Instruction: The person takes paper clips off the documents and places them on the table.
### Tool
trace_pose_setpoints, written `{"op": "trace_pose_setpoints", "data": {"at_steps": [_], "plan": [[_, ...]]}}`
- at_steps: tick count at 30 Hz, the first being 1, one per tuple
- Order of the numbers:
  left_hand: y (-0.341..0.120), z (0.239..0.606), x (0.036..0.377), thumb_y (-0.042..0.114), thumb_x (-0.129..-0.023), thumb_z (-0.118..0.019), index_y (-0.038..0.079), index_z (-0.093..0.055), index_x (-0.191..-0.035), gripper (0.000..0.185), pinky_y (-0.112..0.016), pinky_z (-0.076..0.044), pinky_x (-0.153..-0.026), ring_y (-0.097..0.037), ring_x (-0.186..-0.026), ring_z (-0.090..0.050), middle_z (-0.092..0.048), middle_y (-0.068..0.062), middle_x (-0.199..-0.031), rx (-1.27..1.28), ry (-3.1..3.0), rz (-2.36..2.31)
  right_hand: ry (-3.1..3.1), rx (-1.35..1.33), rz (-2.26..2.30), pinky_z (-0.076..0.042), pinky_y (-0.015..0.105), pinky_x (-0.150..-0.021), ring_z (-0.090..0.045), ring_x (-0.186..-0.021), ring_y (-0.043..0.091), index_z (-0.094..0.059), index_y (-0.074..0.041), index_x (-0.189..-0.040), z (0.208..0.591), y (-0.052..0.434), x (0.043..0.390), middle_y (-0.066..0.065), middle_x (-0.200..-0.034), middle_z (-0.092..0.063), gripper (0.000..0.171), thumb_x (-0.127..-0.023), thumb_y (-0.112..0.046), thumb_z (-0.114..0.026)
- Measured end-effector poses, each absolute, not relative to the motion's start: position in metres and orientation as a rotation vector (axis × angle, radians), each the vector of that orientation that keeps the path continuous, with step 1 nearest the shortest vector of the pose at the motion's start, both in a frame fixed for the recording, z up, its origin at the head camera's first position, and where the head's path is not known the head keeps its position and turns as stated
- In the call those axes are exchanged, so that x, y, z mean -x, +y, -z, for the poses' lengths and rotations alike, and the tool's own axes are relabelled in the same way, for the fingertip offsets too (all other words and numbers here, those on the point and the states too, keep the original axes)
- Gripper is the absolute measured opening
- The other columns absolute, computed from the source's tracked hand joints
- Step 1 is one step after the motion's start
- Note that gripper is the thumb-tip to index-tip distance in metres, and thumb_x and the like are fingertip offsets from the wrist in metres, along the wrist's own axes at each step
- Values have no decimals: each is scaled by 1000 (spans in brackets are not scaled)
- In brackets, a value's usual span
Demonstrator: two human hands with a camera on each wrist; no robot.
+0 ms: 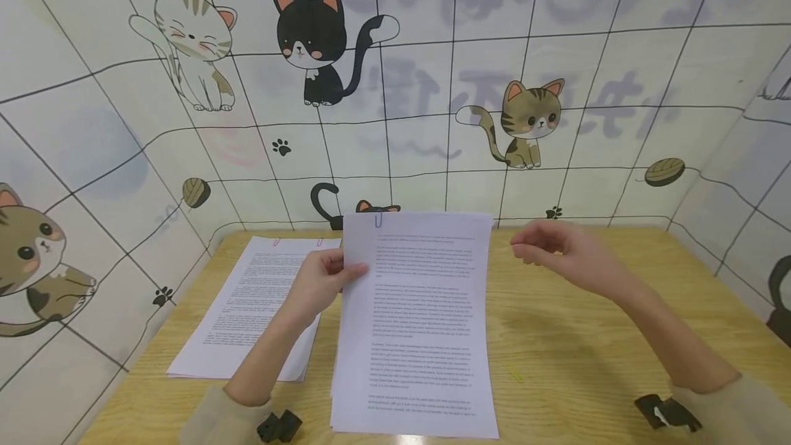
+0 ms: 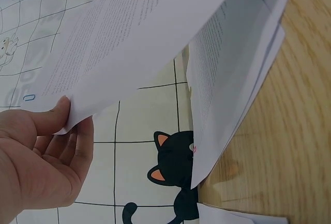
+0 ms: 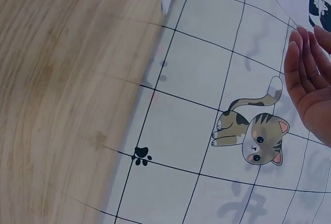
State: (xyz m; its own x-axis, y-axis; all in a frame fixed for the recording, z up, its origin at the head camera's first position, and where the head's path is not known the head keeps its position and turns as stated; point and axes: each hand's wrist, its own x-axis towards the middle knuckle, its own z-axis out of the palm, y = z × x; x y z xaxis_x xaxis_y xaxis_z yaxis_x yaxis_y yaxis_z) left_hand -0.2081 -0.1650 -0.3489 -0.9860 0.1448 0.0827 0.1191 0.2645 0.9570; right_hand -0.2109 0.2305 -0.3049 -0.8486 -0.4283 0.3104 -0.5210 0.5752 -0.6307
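Note:
A clipped set of printed sheets lies in the middle of the wooden table, with a blue paper clip at its top edge. My left hand grips its left edge near the top and lifts the upper sheets. In the left wrist view the thumb of the left hand pinches the raised top sheet above the lower sheets. My right hand hovers above the table to the right of the sheets, its fingers relaxed and holding nothing. The right hand shows straight fingers held together.
A second stack of printed pages with small red clips lies at the left of the table. A small yellow object lies right of the sheets. Cat-patterned walls close the table's back and sides.

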Motion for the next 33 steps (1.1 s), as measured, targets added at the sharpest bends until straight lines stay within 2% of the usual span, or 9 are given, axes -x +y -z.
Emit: {"op": "trace_pose_setpoints", "data": {"at_steps": [10, 20, 28, 33], "plan": [[-163, 351, 207, 10, -93, -73, -3, -73, -112, 23, -28, -54, -69, -19, -79, -70, -75, -13, -95, -280, 2483, -1864, -2656, -777, -1223, -52, 26, -74, -66, -85, 18, -70, -13, -109, 289, 213, 218, 0, -95, -71, 17, -99, -25, -69], [-161, 351, 208, 8, -93, -73, -2, -73, -110, 20, -28, -54, -70, -20, -79, -70, -75, -12, -94, -270, 2494, -1866, -2560, -828, -1333, -50, 25, -76, -65, -84, 19, -71, -8, -108, 282, 190, 226, 7, -95, -72, 16, -97, -20, -70], [-160, 352, 207, 9, -93, -73, -3, -73, -111, 22, -28, -54, -70, -20, -79, -69, -75, -13, -95, -294, 2486, -1864, -2516, -806, -1398, -46, 26, -77, -65, -86, 25, -71, -8, -108, 278, 170, 233, 6, -96, -72, 18, -97, -22, -70], [-160, 352, 207, 9, -93, -73, -2, -73, -111, 21, -28, -54, -70, -21, -79, -70, -75, -11, -95, -277, 2495, -1855, -2470, -827, -1357, -48, 28, -76, -65, -86, 20, -72, -8, -105, 280, 149, 239, 3, -95, -73, 13, -96, -18, -72]]}}
